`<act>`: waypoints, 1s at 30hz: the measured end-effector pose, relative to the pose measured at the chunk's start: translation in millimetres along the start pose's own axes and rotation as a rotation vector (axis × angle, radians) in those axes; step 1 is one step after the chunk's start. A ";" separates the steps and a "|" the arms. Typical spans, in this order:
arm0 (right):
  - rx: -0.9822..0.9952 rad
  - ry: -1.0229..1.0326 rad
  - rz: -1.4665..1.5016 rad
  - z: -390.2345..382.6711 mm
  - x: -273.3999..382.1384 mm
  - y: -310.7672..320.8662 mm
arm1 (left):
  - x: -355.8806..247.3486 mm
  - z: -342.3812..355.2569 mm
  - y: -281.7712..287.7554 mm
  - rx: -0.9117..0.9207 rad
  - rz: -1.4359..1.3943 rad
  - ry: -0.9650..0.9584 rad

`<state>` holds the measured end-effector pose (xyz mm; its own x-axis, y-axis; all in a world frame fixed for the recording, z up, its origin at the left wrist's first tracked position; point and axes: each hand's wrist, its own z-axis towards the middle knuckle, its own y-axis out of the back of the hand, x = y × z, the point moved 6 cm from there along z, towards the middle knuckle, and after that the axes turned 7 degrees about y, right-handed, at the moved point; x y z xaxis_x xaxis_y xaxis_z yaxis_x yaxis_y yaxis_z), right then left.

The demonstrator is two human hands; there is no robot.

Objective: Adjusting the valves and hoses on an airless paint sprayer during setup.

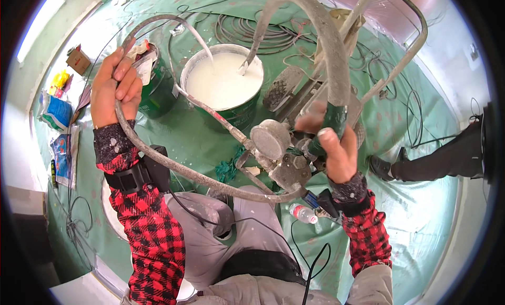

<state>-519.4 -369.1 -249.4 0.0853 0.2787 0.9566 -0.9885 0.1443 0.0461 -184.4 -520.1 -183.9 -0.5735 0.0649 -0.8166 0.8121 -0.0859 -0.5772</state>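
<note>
My left hand point(117, 89) is closed around a thin grey hose point(173, 171), raised at the left. The hose loops from the sprayer pump up through my fingers and arcs over to a bucket point(231, 115) of white paint point(223, 78). Its far end looks white above the paint. At the pump, my right hand point(339, 152) wraps around a dark green cylinder point(334, 121) below the thick grey hose point(331, 47); some fingers are blurred. That thick hose curves over into the paint. A round gauge point(270, 138) sits on the grimy paint sprayer point(292, 171) beside my right hand.
A green bucket point(160, 94) stands left of the paint bucket. Coiled hose point(239, 31) lies behind on green sheeting point(415, 210). A plastic bottle point(302, 213) lies near my knees. Another person's leg point(436, 160) is at right. Bags point(55, 113) and a box point(78, 61) line the left.
</note>
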 end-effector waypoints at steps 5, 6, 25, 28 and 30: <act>-0.117 -0.136 0.139 0.6 -12.7 -5.2 | -1.5 2.9 3.1 0.027 -0.031 0.011; -0.126 -0.117 0.169 1.5 -13.6 -5.0 | -1.2 4.1 3.4 0.039 -0.038 0.010; 0.112 -0.020 0.478 2.7 -29.5 -5.8 | -2.3 6.3 7.5 0.053 -0.021 0.004; -0.025 -0.187 0.626 0.4 -18.4 -5.3 | -3.4 7.3 8.9 -0.006 0.022 -0.019; -0.080 -0.179 0.838 -4.9 -19.2 2.8 | -3.3 5.6 0.5 0.038 0.044 -0.013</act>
<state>-523.2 -369.5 -269.0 -0.6964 0.1699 0.6972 -0.7040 0.0267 -0.7097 -182.7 -525.9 -181.5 -0.5389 0.0470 -0.8411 0.8320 -0.1264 -0.5402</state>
